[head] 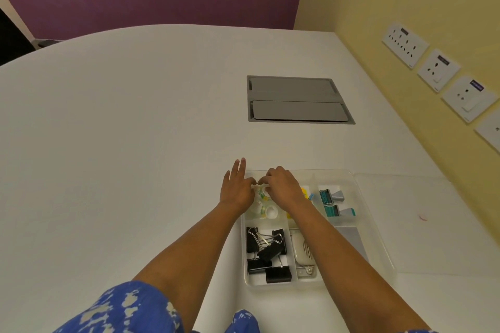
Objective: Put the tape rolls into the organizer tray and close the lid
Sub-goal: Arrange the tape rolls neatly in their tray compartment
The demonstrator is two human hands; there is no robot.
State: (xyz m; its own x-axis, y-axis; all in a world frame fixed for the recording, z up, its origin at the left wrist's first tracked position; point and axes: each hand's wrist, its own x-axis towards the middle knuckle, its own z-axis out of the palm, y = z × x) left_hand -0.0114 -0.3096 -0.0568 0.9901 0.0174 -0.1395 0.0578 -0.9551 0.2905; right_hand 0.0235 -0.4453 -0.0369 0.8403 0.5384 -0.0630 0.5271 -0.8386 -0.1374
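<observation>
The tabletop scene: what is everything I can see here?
Clear plastic organizer tray: one, on white table, near right.
Small clear tape rolls: several, exact count hidden by hands, tray's far-left compartment.
Black binder clips: about five, near-left compartment.
Teal-and-grey stamps: two, far-right compartment.
Clear flat lid: one, lying right of tray.
Grey hatch panel: one, set into table.
White wall sockets: several, yellow wall.
Left hand, right hand: both over the tape rolls.
</observation>
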